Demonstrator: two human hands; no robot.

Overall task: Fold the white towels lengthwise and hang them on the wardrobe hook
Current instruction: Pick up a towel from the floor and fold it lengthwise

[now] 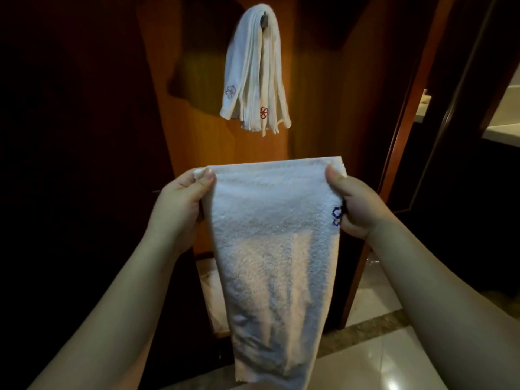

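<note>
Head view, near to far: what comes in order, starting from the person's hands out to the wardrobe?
Left hand and right hand pinching the top corners of the held towel → hung towels draped over the hook → wardrobe panel behind them.

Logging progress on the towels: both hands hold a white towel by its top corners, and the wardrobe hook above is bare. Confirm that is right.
One thing is wrong: the wardrobe hook is not bare. Folded white towels already hang over it, as the head view shows. The rest stands: the left hand and right hand hold a white towel by its top corners.
</note>
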